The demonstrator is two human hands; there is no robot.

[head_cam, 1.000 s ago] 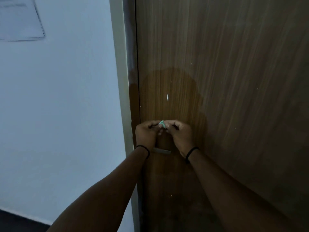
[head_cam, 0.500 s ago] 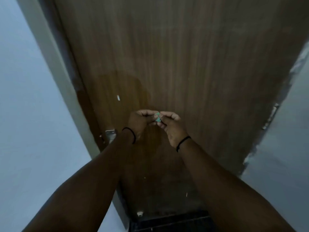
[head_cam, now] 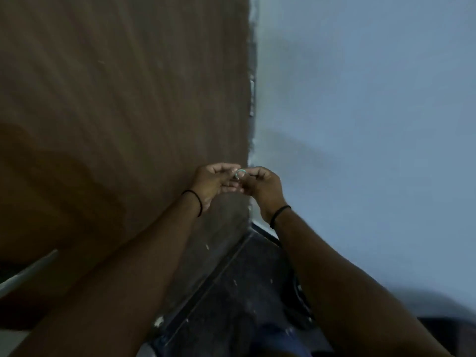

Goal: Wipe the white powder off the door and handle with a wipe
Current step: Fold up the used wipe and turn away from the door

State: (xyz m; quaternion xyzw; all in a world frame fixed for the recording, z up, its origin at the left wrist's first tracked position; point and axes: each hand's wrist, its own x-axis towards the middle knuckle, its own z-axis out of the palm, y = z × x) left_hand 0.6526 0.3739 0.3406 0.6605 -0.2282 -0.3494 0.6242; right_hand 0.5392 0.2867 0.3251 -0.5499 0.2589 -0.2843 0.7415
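- The wipe (head_cam: 240, 173) is tiny here, just a small teal and white bit, maybe still in a packet (too blurry to say). It sits between the two hands, up in the air right in front of the door's right edge.
- Left hand (head_cam: 215, 182) has it pinched from the left, fingers curled in and closed on it, thumb side up.
- Right hand (head_cam: 265, 188) grips it from the right, fingertips pressed together on the same little piece. So both hands are clamped on the wipe, knuckles nearly touching.
- Each wrist has a thin black band (head_cam: 195, 202) around it, and both forearms come up from the bottom of the frame.
- The brown wood-grain door (head_cam: 123, 94) fills the left half, with a darker patch on its lower left. A few pale specks show low on the door near the floor.
- Can't see the handle in this shot.
- Right of the door is a pale blue-grey wall (head_cam: 360, 99), with a rough strip and a metal hinge (head_cam: 252, 99) along the seam.
- The dark floor (head_cam: 244, 292) below has some light flecks on it.
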